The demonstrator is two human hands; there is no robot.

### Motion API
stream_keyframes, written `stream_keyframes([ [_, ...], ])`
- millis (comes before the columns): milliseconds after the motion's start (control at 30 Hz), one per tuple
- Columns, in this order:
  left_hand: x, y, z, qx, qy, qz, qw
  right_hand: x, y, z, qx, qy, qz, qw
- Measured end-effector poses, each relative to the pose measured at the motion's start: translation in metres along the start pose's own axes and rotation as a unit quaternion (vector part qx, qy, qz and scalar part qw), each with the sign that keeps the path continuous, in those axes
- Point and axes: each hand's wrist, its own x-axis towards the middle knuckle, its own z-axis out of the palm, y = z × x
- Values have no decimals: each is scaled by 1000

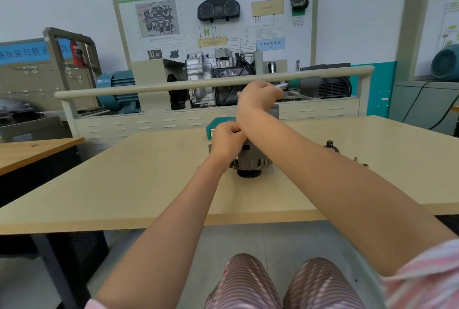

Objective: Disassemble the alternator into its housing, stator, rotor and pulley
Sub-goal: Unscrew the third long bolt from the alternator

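Observation:
The alternator (250, 163), grey metal with a dark pulley facing me, stands on the beige table (149, 184) near its middle. My left hand (227, 138) is curled over the alternator's top and grips it; most of the housing is hidden behind that hand and my right forearm. My right hand (258, 96) is raised above and behind the alternator, fist closed round a thin silvery tool (280, 85) whose tip pokes out to the right. My right forearm crosses over my left hand.
A teal box (218, 125) lies behind the alternator. A dark small part (330, 146) and two small metal pieces (360, 162) lie on the table at the right. A railed training bench (213, 82) with a gearbox stands behind the table.

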Motion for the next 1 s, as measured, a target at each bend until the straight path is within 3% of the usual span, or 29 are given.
stream_keyframes([
  [100, 1, 0, 0, -6, -4, 4, 1000, 7, 4, -2, -66, 53, -48, 995],
  [167, 0, 1, 0, -12, -19, 16, 1000, 13, 3, 0, -109, 48, -41, 992],
  [433, -1, 0, -6, -27, -81, 32, 996, 19, -16, -3, -139, -52, 128, 981],
  [633, 1, 2, -7, -33, -104, 18, 994, 31, -27, -14, -131, -188, 258, 939],
  [833, 2, 3, -10, -39, -128, 20, 991, 32, -28, -13, -164, -259, 291, 906],
  [1000, 4, 2, -13, -42, -141, 16, 989, 34, -27, -12, -162, -265, 304, 901],
])
